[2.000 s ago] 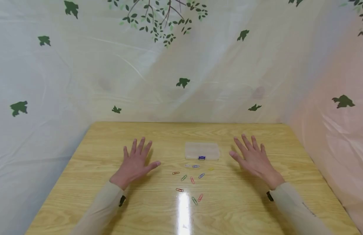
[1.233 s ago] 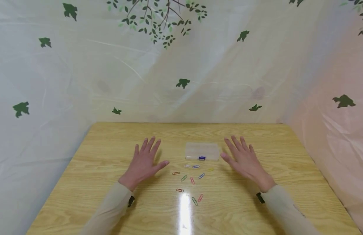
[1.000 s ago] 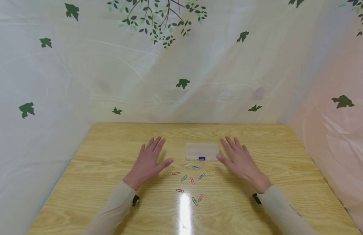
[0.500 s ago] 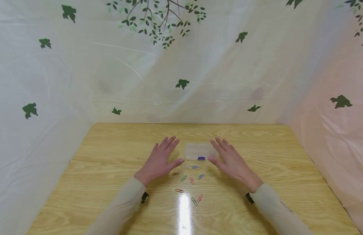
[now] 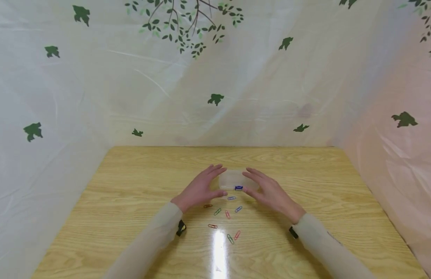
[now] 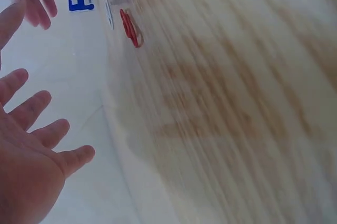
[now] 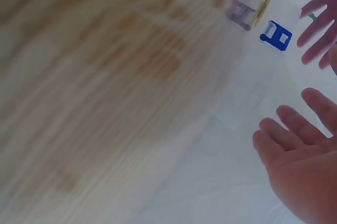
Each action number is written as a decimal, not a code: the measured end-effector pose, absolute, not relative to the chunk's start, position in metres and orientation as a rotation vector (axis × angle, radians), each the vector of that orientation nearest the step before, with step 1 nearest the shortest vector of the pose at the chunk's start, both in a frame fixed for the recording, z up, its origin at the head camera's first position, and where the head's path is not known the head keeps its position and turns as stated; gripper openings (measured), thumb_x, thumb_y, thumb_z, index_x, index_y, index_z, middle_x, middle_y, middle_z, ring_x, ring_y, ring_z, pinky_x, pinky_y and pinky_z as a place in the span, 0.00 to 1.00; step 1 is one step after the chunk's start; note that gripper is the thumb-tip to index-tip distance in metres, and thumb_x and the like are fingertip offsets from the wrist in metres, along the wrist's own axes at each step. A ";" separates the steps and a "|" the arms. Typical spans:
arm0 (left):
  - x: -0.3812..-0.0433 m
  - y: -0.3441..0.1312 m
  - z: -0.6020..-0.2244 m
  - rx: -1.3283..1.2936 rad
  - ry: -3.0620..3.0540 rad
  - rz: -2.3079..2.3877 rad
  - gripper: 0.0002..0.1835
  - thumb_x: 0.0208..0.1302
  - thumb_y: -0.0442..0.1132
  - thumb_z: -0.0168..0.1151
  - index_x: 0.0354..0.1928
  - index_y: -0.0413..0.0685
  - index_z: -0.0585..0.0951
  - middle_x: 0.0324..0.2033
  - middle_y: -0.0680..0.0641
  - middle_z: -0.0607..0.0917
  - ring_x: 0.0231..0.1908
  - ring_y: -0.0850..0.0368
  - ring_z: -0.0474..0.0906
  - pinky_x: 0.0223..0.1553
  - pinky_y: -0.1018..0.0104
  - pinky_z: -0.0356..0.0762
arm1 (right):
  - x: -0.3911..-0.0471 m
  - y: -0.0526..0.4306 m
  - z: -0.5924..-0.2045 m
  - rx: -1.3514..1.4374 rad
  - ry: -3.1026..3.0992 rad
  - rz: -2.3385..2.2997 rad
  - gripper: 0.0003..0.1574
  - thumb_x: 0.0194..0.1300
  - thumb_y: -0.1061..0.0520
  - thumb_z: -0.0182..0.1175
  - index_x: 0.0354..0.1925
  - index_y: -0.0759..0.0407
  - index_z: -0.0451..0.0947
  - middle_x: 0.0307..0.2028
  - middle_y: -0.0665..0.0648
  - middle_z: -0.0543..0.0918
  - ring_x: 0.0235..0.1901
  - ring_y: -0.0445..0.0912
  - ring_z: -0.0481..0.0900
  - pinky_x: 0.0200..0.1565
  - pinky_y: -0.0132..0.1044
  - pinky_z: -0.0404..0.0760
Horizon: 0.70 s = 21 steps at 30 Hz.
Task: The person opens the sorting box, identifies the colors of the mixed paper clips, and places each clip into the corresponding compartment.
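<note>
A clear plastic box with a blue latch on its near side lies on the table. My left hand is at the box's left end, fingers extended and thumb apart. At the right end is my right hand, its fingers and thumb spread and overlapping the box in the head view. Whether either hand touches the box I cannot tell. In the wrist views, the left palm and right palm face inward with nothing held. Several coloured paper clips lie in front of the box.
The wooden table carries a bright light reflection near its front. A white curtain with green birds and branches hangs behind and at both sides. A red paper clip and a green one lie nearest the front.
Both hands have moved inward from wide apart to the two ends of the box, their fingers drawing closer together. The box and the paper clips have stayed in place.
</note>
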<state>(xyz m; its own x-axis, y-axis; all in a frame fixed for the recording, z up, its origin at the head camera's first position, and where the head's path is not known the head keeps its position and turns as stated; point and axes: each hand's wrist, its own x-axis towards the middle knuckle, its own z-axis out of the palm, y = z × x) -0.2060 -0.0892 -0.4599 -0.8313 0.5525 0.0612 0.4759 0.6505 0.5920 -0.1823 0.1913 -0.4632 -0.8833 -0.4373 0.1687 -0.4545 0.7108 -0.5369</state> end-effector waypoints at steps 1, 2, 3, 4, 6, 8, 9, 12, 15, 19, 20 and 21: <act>-0.208 -0.088 -0.461 0.860 2.738 0.932 0.43 0.66 0.57 0.71 0.79 0.57 0.64 0.79 0.50 0.60 0.79 0.43 0.49 0.75 0.39 0.55 | -0.183 0.191 -0.464 0.765 -2.868 0.923 0.36 0.74 0.42 0.63 0.72 0.58 0.72 0.75 0.63 0.68 0.73 0.62 0.65 0.69 0.64 0.67; -0.210 -0.087 -0.462 0.864 2.736 0.934 0.43 0.66 0.56 0.71 0.79 0.56 0.65 0.79 0.49 0.61 0.79 0.42 0.50 0.75 0.39 0.55 | -0.184 0.190 -0.464 0.777 -2.860 0.925 0.35 0.74 0.44 0.64 0.71 0.58 0.73 0.73 0.63 0.69 0.72 0.62 0.67 0.68 0.64 0.68; -0.212 -0.086 -0.463 0.868 2.734 0.933 0.42 0.66 0.55 0.72 0.78 0.55 0.66 0.79 0.48 0.62 0.79 0.42 0.51 0.75 0.40 0.56 | -0.185 0.189 -0.464 0.787 -2.854 0.929 0.34 0.74 0.45 0.64 0.70 0.58 0.74 0.72 0.63 0.71 0.71 0.62 0.69 0.68 0.63 0.69; -0.214 -0.085 -0.464 0.873 2.733 0.932 0.41 0.66 0.54 0.72 0.78 0.54 0.67 0.78 0.48 0.62 0.79 0.42 0.52 0.75 0.40 0.56 | -0.185 0.188 -0.464 0.795 -2.850 0.928 0.33 0.73 0.46 0.65 0.69 0.59 0.75 0.71 0.63 0.72 0.70 0.62 0.70 0.67 0.63 0.70; -0.217 -0.084 -0.465 0.881 2.733 0.930 0.38 0.67 0.54 0.72 0.75 0.52 0.71 0.78 0.46 0.64 0.77 0.41 0.56 0.74 0.41 0.58 | -0.186 0.187 -0.465 0.805 -2.845 0.928 0.31 0.73 0.48 0.66 0.68 0.58 0.76 0.69 0.62 0.75 0.68 0.61 0.73 0.66 0.61 0.72; -0.220 -0.082 -0.465 0.869 2.730 0.931 0.35 0.68 0.53 0.71 0.73 0.51 0.74 0.77 0.45 0.66 0.76 0.41 0.59 0.74 0.42 0.60 | -0.187 0.185 -0.465 0.814 -2.840 0.918 0.29 0.72 0.49 0.67 0.66 0.58 0.78 0.66 0.62 0.78 0.66 0.60 0.75 0.65 0.61 0.74; -0.221 -0.081 -0.465 0.855 2.725 0.939 0.33 0.68 0.52 0.70 0.71 0.51 0.75 0.76 0.45 0.66 0.75 0.41 0.61 0.74 0.42 0.60 | -0.188 0.184 -0.465 0.822 -2.838 0.912 0.28 0.71 0.50 0.68 0.65 0.59 0.79 0.64 0.62 0.79 0.64 0.60 0.76 0.64 0.60 0.75; -0.224 -0.079 -0.465 0.808 2.710 0.958 0.28 0.69 0.51 0.70 0.68 0.52 0.79 0.75 0.44 0.68 0.74 0.41 0.63 0.73 0.43 0.61 | -0.189 0.183 -0.466 0.842 -2.828 0.882 0.23 0.71 0.52 0.69 0.60 0.60 0.82 0.60 0.61 0.82 0.61 0.59 0.79 0.62 0.59 0.77; -0.226 -0.077 -0.467 0.789 2.692 0.956 0.26 0.70 0.50 0.70 0.67 0.53 0.80 0.75 0.45 0.68 0.74 0.42 0.62 0.74 0.42 0.60 | -0.190 0.181 -0.467 0.859 -2.831 0.855 0.19 0.70 0.54 0.69 0.56 0.60 0.84 0.56 0.59 0.83 0.58 0.57 0.80 0.60 0.58 0.79; -0.228 -0.074 -0.470 0.815 2.678 0.931 0.25 0.70 0.48 0.69 0.66 0.53 0.81 0.77 0.44 0.65 0.75 0.41 0.60 0.74 0.41 0.59 | -0.191 0.180 -0.467 0.878 -2.856 0.826 0.14 0.70 0.55 0.69 0.52 0.58 0.85 0.53 0.56 0.84 0.56 0.54 0.81 0.59 0.55 0.80; -0.229 -0.073 -0.471 0.823 2.677 0.926 0.24 0.70 0.47 0.69 0.66 0.53 0.81 0.77 0.43 0.65 0.75 0.40 0.60 0.74 0.41 0.59 | -0.192 0.180 -0.467 0.886 -2.859 0.819 0.13 0.70 0.56 0.68 0.52 0.58 0.85 0.53 0.56 0.84 0.55 0.54 0.81 0.59 0.55 0.80; -0.230 -0.072 -0.471 0.829 2.675 0.921 0.24 0.70 0.47 0.69 0.66 0.52 0.82 0.77 0.43 0.65 0.76 0.40 0.60 0.74 0.41 0.59 | -0.192 0.180 -0.467 0.892 -2.861 0.808 0.12 0.70 0.56 0.68 0.51 0.57 0.86 0.52 0.56 0.84 0.55 0.53 0.81 0.59 0.54 0.80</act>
<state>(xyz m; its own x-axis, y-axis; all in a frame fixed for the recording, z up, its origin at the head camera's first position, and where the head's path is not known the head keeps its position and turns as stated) -0.2296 -0.0720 -0.4712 -0.8246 0.5657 -0.0006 0.4455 0.6500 0.6157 -0.1924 0.1796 -0.4669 -0.8341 -0.5199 0.1846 -0.5396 0.6994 -0.4686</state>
